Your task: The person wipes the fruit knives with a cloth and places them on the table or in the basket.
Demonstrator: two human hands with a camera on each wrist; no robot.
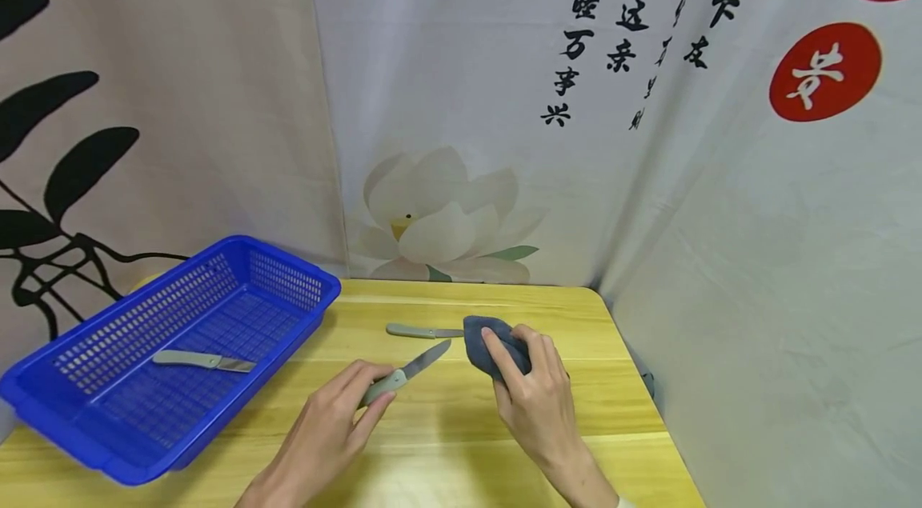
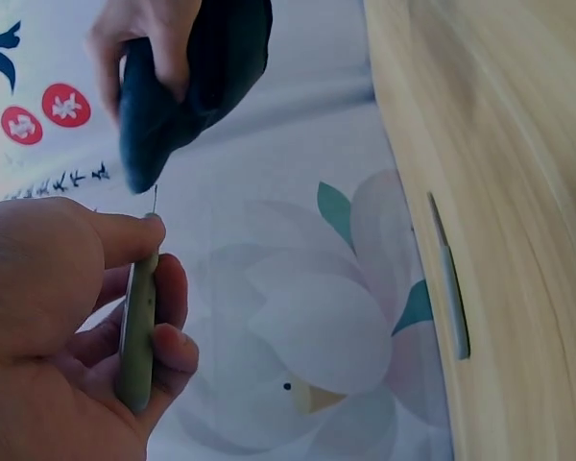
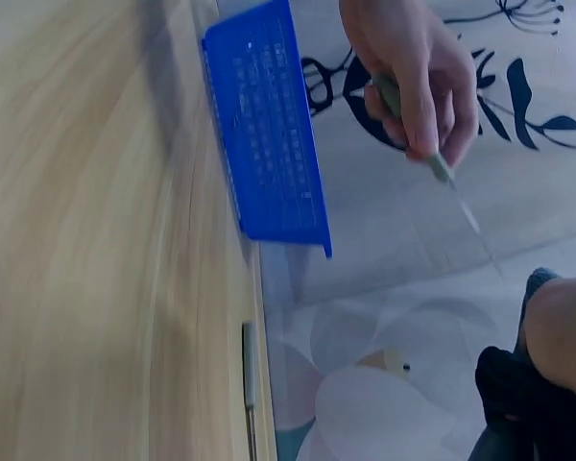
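Observation:
A knife (image 1: 403, 377) with a pale green handle is gripped in my left hand (image 1: 327, 424), its blade pointing up and to the right. My right hand (image 1: 536, 392) holds a dark blue-grey cloth (image 1: 497, 344), bunched between thumb and fingers, just right of the blade tip. In the head view cloth and blade stand slightly apart. Behind them a second knife (image 1: 418, 330) lies on the table, its blade end hidden by the cloth. The left wrist view shows the held knife's handle (image 2: 137, 336) across my curled fingers.
At the left a blue plastic basket (image 1: 183, 456) with lattice sides stands on the wooden table (image 1: 432, 460). Another green-handled knife (image 1: 190, 360) lies inside it. A printed curtain (image 1: 461, 92) hangs behind the table's back edge and along the right side.

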